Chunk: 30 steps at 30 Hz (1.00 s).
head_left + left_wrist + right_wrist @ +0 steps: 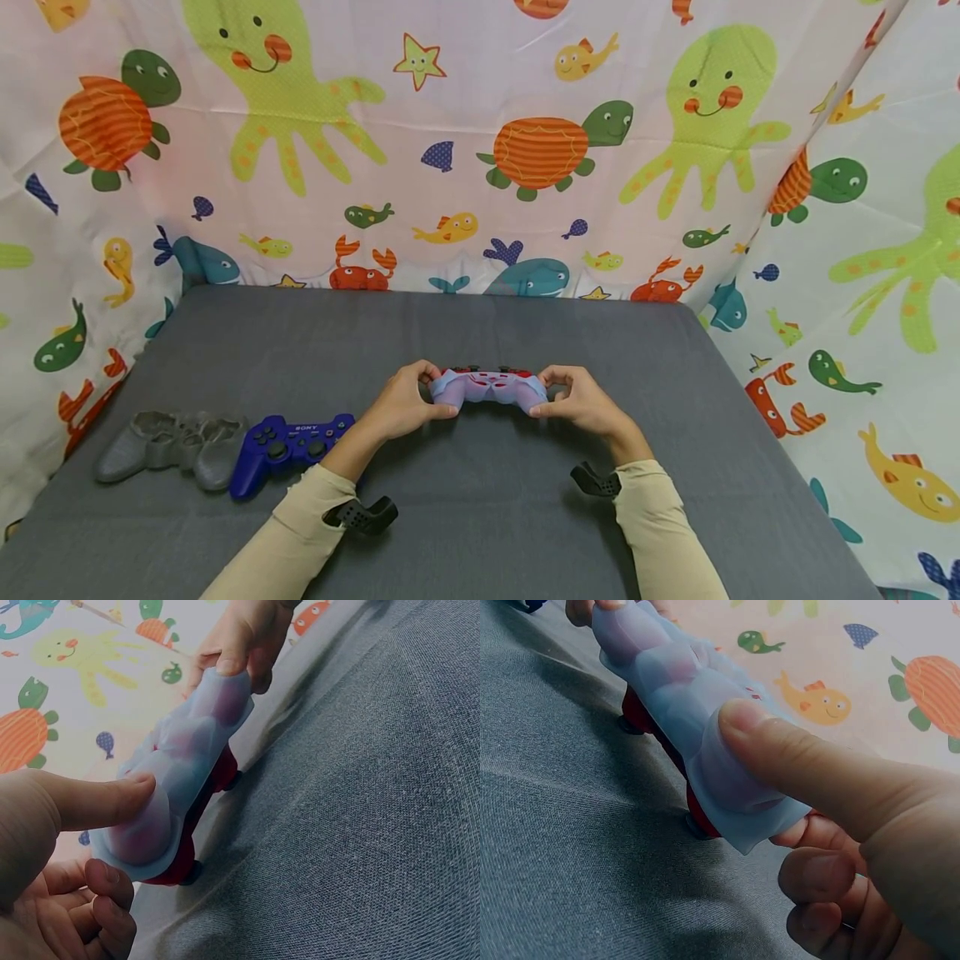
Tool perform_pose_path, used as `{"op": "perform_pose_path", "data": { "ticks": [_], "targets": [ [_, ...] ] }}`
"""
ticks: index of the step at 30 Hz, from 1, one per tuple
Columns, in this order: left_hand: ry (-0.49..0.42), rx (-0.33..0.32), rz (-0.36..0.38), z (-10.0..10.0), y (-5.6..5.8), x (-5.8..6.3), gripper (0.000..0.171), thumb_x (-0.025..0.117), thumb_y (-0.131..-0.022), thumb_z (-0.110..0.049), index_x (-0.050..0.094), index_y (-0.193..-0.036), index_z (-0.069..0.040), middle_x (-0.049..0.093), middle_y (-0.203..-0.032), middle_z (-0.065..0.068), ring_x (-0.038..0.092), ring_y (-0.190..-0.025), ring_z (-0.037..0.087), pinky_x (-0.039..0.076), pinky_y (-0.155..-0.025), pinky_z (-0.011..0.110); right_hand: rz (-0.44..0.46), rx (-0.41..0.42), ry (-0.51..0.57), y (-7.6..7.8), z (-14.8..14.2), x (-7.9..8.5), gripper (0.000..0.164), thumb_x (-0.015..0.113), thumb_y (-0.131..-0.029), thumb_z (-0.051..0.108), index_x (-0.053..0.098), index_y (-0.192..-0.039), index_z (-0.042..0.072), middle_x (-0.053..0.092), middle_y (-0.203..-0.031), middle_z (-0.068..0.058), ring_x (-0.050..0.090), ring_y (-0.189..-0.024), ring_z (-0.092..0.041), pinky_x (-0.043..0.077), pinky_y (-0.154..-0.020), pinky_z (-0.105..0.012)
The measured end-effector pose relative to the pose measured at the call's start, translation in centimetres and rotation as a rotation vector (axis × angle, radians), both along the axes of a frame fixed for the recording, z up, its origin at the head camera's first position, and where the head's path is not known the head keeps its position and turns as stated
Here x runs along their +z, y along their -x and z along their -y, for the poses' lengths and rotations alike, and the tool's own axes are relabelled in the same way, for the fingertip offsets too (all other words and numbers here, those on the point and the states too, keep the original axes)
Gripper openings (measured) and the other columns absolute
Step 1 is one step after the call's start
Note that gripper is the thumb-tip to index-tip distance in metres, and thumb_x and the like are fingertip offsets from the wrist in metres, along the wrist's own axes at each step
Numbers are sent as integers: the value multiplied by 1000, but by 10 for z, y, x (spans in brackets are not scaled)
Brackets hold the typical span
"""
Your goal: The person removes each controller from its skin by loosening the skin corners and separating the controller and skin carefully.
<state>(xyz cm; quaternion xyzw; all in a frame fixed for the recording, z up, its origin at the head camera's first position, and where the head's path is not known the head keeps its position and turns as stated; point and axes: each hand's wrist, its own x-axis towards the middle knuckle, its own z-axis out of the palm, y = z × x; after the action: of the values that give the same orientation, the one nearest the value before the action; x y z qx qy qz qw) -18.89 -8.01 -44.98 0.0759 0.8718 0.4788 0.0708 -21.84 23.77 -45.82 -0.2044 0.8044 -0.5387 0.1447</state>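
A red game controller [182, 864] carries a translucent pale-blue silicone cover [491, 387] over its back and grips. My left hand [405, 400] pinches the left end, its thumb pressed on the cover over one grip and its other fingers curled below. At the opposite end my right hand [585, 402] pinches the cover and controller in the same manner. In the right wrist view a corner of the cover [746, 844] sticks out past the controller's edge. Thumbsticks [697, 825] face down toward the grey cloth.
On the left of the grey table [480, 517] lies a grey silicone controller cover [176, 450]. A blue Sony controller [288, 446] sits against it, partly behind my left forearm. A curtain [465, 100] with printed sea animals stands behind the table and along its sides.
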Motion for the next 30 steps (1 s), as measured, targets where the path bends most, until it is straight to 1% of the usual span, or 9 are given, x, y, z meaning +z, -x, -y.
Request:
{"op": "perform_pose_path", "data": {
  "ticks": [5,8,11,14,16,22,30],
  "targets": [
    [14,0,-6,1,0,0,43,87,-81,-25,59,-111,-10,61,-113,10,55,-98,25,45,-84,38,20,27,38,0,2,0,32,79,-83,0,57,-106,-4,58,-93,-1,47,-51,-8,42,-54,-21],
    [20,-1,-10,1,0,-1,42,86,-81,-25,59,-109,-10,60,-112,10,54,-96,25,45,-81,37,1,56,54,0,3,-1,34,79,-84,0,53,-106,-4,55,-94,-2,52,-56,-9,45,-57,-22],
    [23,-6,-13,0,0,-1,41,87,-81,-24,59,-108,-11,60,-111,9,54,-95,24,44,-80,36,-35,75,49,1,4,-3,35,79,-83,0,52,-106,-4,51,-93,-5,51,-58,-8,45,-58,-23],
    [25,-10,-17,0,-1,-1,40,87,-81,-23,59,-106,-10,61,-110,9,55,-96,24,44,-79,35,-50,65,29,1,3,-4,37,79,-83,0,51,-107,-3,47,-95,-6,50,-59,-6,44,-59,-22],
    [24,-11,-18,0,-1,-1,40,87,-81,-23,59,-106,-10,61,-111,9,55,-96,25,44,-79,35,-42,49,23,1,3,-4,39,79,-83,0,51,-108,-3,46,-96,-7,50,-59,-7,43,-59,-22],
    [19,-2,-19,0,-2,-1,37,87,-80,-23,61,-104,-11,62,-109,9,56,-95,26,44,-77,34,12,9,30,-1,3,-2,42,81,-81,1,52,-112,-2,51,-100,-5,55,-60,-7,45,-59,-23],
    [47,8,-32,-1,-4,3,35,88,-79,-23,62,-100,-11,62,-105,8,55,-92,24,44,-75,34,24,3,31,0,2,-1,41,80,-82,1,52,-113,-2,51,-102,-5,58,-60,-7,46,-60,-22]
  ]
}}
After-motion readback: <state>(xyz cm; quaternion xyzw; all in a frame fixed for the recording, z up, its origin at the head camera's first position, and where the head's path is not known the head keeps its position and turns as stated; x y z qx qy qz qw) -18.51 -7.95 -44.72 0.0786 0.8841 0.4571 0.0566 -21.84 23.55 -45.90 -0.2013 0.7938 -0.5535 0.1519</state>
